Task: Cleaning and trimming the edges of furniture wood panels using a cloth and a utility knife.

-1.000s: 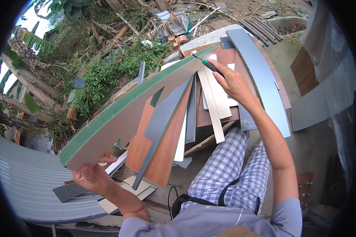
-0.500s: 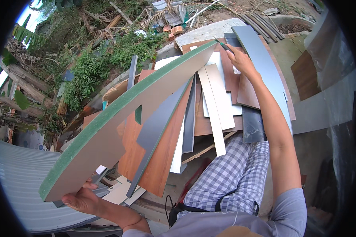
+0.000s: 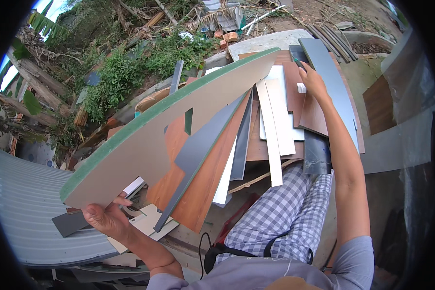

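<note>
A long beige board [image 3: 130, 150] with a green edge slants across the view, from near lower left to the far middle. A small slot is cut through its face. My left hand [image 3: 108, 220] grips the board's near lower end, thumb against the underside and fingers curled at its lower edge. Beyond the board's far tip, to the right, my right hand [image 3: 314, 83] is closed on a thin green and dark pointed tool [image 3: 298, 63]. The tool is apart from the board, above a brown panel [image 3: 291, 79]. Its exact kind is too small to tell.
Wood-grain, white and grey offcuts [image 3: 193, 203] fan out below the board. A long grey panel [image 3: 328, 82] lies along the right of the pile. Corrugated sheet metal [image 3: 24, 208] is at left, green plants [image 3: 116, 82] beyond, clear plastic sheeting [image 3: 411, 96] at far right.
My right hand and the tool have moved right and slightly nearer, away from the board's far tip. The near end of the board has risen a little with my left hand.
</note>
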Demonstrator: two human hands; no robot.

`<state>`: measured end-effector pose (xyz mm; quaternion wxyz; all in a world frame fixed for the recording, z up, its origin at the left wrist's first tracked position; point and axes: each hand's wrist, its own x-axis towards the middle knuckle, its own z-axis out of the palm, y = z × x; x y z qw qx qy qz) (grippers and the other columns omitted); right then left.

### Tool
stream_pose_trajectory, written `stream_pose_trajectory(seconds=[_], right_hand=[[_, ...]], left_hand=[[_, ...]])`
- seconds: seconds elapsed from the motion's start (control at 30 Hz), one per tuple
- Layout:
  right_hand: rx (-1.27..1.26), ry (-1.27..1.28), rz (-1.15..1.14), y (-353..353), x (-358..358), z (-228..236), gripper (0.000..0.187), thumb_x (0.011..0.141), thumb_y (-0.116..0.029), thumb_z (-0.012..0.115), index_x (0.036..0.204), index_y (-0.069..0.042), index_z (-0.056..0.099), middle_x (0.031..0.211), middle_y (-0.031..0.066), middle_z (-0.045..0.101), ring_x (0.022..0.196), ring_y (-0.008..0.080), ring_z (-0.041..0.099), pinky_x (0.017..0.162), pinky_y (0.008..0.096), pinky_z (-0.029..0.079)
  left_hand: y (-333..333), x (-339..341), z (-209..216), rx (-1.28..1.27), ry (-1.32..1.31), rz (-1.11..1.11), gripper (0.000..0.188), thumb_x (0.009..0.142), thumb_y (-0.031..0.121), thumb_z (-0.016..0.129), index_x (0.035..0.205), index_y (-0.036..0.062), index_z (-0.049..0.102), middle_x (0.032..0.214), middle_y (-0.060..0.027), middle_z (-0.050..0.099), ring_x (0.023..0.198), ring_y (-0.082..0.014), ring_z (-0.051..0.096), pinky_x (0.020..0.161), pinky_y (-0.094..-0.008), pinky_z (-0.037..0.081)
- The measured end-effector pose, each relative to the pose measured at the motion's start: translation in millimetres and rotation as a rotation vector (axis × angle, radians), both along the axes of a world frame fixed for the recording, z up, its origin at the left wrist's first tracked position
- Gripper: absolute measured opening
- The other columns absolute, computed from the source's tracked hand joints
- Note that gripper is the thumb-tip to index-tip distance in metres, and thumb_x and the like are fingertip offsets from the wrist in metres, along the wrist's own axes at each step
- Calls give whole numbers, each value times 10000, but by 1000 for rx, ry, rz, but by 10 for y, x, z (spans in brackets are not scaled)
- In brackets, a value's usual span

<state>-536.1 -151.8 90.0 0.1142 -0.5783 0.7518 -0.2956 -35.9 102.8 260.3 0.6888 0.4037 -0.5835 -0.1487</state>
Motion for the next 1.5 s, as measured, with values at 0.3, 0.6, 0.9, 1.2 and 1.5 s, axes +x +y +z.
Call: stream_pose_trajectory(seconds=[0.3, 0.6, 0.9, 1.2, 1.5], right_hand=[[-317, -665, 159, 1165, 816, 814, 416, 909, -344, 587, 1184, -36, 539, 690, -25, 509, 584, 51, 477, 482, 202, 379], [-464, -590, 583, 2084, 1646, 1225, 463, 904, -126, 560, 1341, -38, 434, 1001, 90, 662, 919, 164, 615, 860, 299, 458], [-577, -458, 597, 2229, 1907, 781, 441, 867, -128, 599, 1294, -92, 491, 1140, 143, 617, 1039, 338, 587, 1007, 425, 405], [-496, -318, 639, 2381, 1912, 552, 457, 853, -129, 618, 1293, -85, 501, 1164, 153, 607, 1042, 311, 600, 947, 394, 451], [-600, -235, 672, 3137, 1821, 1320, 630, 789, -156, 680, 1372, -197, 446, 837, 82, 565, 689, 223, 577, 605, 341, 482]], left_hand=[[87, -140, -8, -329, -217, -136, 249, 832, 169, 682, 977, -10, 584, 938, -214, 640, 749, -242, 664, 625, -288, 565], [195, -753, 124, -150, -16, 66, 484, 840, 256, 668, 1238, 59, 478, 1169, -174, 563, 934, -271, 640, 809, -359, 544], [982, -943, -350, 298, 979, -488, 720, 916, 562, 434, 1401, 46, 304, 1367, -159, 426, 1243, -316, 443, 1001, -560, 399], [1053, -579, -442, 679, 807, -136, 444, 871, 110, 601, 1255, -42, 437, 1185, -149, 550, 1065, -238, 570, 888, -414, 495], [913, -696, 104, 388, 311, -149, 416, 855, 98, 616, 1210, -67, 475, 1097, -124, 593, 987, -173, 577, 908, -298, 428]])
